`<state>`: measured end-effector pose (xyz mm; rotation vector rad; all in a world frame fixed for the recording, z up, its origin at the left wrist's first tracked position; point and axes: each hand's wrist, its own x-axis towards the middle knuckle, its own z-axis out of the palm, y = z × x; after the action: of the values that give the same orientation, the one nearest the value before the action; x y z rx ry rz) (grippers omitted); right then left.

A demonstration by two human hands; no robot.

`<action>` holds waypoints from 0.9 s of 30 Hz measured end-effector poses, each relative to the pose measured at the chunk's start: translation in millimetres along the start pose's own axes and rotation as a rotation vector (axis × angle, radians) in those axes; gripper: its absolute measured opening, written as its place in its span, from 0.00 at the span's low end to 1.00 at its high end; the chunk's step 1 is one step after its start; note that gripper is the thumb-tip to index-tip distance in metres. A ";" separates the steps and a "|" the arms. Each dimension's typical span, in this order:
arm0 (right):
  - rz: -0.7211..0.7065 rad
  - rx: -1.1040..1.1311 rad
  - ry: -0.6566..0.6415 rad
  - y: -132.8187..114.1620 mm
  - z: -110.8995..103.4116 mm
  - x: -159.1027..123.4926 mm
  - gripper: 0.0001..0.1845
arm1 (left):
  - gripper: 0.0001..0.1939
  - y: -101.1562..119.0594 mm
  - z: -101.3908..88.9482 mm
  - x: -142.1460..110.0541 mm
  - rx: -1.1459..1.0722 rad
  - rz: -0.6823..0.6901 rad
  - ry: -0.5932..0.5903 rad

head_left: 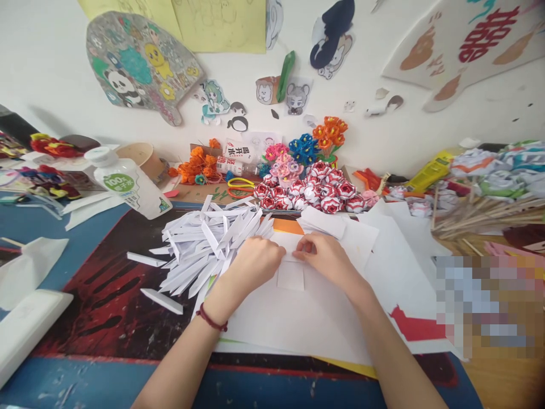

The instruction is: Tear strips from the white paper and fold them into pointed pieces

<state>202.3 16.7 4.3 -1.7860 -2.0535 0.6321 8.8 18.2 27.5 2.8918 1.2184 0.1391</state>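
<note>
My left hand (254, 261) and my right hand (326, 257) rest side by side on a small white paper piece (291, 275), fingers curled and pinching its upper edge. The paper lies on a stack of larger white sheets (306, 324). Just left of my left hand is a pile of several folded white paper strips (208, 241). A red string bracelet (212, 320) is on my left wrist.
A white plastic bottle (128, 182) lies at the left. Folded red-and-white paper roses (310, 190) and orange, blue and pink paper flowers (304, 147) stand at the back by the wall. Wooden skewers (485, 216) lie at the right. White sheets (25, 267) sit at the left edge.
</note>
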 end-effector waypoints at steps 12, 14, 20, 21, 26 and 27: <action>-0.097 0.101 0.025 2.2 11.2 5.5 0.04 | 0.06 -1.1 26.6 10.7 -0.118 -0.104 0.164; -0.148 0.119 0.011 1.2 10.9 5.7 0.04 | 0.08 -0.3 27.8 11.0 -0.111 -0.063 0.167; -0.241 0.055 0.076 -5.0 12.5 4.1 0.05 | 0.11 4.6 25.5 9.3 -0.048 0.016 0.172; -0.231 0.041 0.090 -5.9 12.7 3.5 0.06 | 0.11 4.9 24.4 8.8 -0.034 0.028 0.173; -0.176 -0.001 0.115 -9.2 8.2 -0.7 0.10 | 0.12 3.6 21.0 6.3 -0.005 0.043 0.160; -0.165 -0.008 0.122 -9.2 6.3 -1.3 0.09 | 0.12 3.0 20.8 5.9 -0.004 0.022 0.155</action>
<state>191.4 13.8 4.0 -1.5970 -2.0946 0.4563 16.8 21.0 7.4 2.9393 1.2051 0.3724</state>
